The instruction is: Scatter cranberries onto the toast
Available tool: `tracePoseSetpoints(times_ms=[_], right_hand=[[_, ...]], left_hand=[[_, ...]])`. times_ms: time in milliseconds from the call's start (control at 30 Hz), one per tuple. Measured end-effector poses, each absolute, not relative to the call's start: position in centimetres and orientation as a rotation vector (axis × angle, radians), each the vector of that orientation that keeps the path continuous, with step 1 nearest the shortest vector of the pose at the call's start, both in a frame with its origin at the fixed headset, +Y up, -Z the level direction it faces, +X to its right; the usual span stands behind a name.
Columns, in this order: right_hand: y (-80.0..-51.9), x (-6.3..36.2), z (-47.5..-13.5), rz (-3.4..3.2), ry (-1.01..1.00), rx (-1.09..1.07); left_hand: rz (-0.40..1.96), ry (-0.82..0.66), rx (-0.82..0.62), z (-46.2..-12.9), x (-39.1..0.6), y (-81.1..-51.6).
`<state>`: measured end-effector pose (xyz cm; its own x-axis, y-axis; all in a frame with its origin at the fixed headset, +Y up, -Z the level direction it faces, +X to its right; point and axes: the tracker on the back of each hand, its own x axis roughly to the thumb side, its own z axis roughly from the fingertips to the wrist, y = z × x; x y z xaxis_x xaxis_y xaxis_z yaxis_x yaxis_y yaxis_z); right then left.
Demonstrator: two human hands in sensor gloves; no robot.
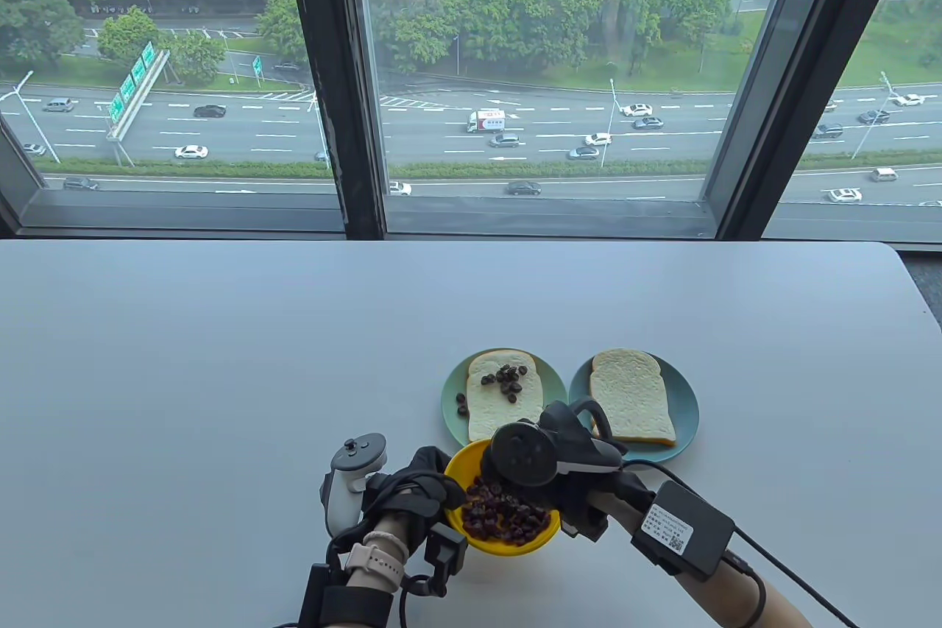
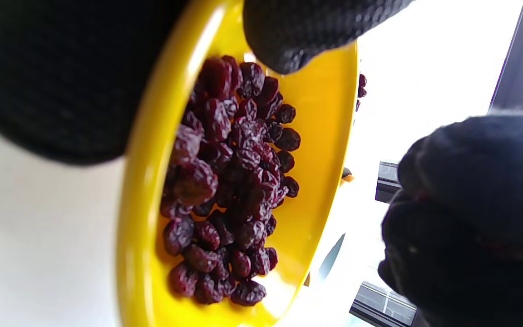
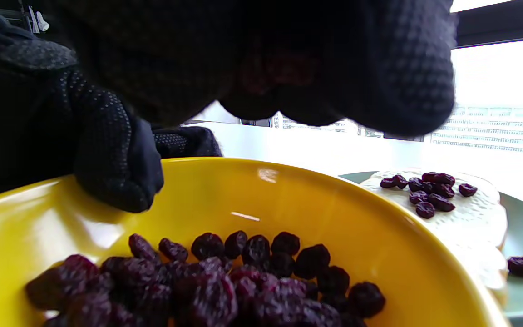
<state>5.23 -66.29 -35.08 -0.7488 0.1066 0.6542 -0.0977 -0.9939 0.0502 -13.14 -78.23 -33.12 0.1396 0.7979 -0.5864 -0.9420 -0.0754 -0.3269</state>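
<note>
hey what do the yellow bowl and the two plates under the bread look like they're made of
Yellow bowl: glossy, likely plastic or glazed ceramic; it shows sharp window glints. Left plate and right plate: teal with a duller, satin sheen, perhaps ceramic or melamine; the look alone cannot settle it.

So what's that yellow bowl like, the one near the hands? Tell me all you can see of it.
The yellow bowl is round, shallow and glossy, likely plastic or glazed. It sits tilted near the table's front edge, just in front of the plate with the topped toast. A heap of dark red dried cranberries lies inside. The left hand holds its rim, thumb inside. The right hand hovers over it, fingers bunched.
</note>
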Motion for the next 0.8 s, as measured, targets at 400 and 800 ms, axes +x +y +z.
tracePoseSetpoints(times_ms=[400, 800], right_hand=[[-69.5, 3.0, -44.5, 2.955, 0.124, 0.716], [-73.9, 2.9, -48.0, 3.088, 0.236, 0.536]], left_hand=[[1.422, 0.204, -0.860, -33.3, -12.7, -78.8], [1.375, 0.164, -0.933, -33.4, -12.1, -79.2]])
